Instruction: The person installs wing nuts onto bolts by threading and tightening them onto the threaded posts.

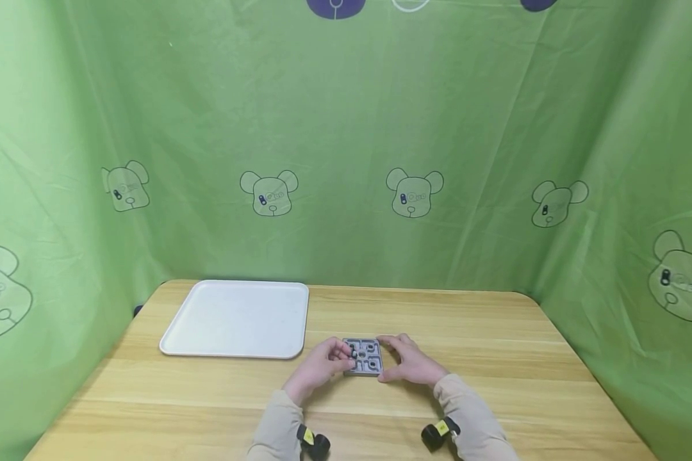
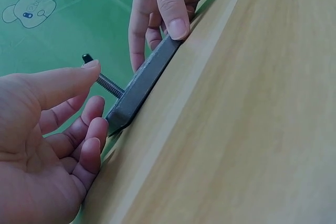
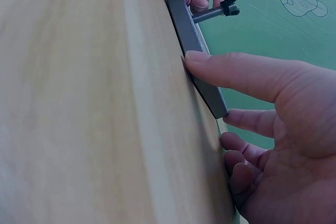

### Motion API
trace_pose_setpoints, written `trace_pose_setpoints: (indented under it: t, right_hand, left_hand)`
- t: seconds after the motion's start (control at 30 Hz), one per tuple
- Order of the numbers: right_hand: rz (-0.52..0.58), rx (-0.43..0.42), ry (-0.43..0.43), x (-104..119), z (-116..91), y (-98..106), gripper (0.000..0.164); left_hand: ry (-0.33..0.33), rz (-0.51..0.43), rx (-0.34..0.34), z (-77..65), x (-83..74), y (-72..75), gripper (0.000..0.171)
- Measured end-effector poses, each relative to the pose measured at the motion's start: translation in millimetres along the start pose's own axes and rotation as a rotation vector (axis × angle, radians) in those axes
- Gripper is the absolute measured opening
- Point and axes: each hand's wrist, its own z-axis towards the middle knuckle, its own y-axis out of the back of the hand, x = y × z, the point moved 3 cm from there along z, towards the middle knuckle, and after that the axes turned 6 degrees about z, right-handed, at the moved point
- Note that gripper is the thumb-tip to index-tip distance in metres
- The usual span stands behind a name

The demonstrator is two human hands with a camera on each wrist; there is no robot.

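Note:
A square grey plate (image 1: 369, 356) with round holes and grooves lies on the wooden table, between both hands. From its left part rises a threaded bolt (image 2: 110, 85); its black, winged head (image 3: 229, 4) shows at the free end. My left hand (image 1: 320, 366) pinches at this head, the thumb tip right against it and the other fingers curled below. At the plate's right side, my right hand (image 1: 412, 365) grips the edge, thumb on the near corner and a finger at the far one. The plate's underside is hidden.
A white tray (image 1: 236, 320) lies at the back left of the wooden table (image 1: 467, 320). Green curtains (image 1: 346, 128) with bear-head prints hang behind the table and on both sides. Each sleeve carries a strapped black wrist camera (image 1: 436, 435).

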Motion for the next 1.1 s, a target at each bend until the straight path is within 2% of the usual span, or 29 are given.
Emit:
trace_pose_setpoints:
  t: [0.7, 1.1]
  right_hand:
    - [-0.004, -0.006, -0.010, 1.1, 0.9, -0.1, 0.089]
    - [0.000, -0.003, -0.001, 2.0, 0.4, 0.5, 0.089]
  left_hand:
    - [-0.039, 0.075, -0.027, 3.3, 1.8, -3.8, 0.022]
    - [-0.030, 0.043, -0.046, 0.7, -1.5, -6.9, 0.020]
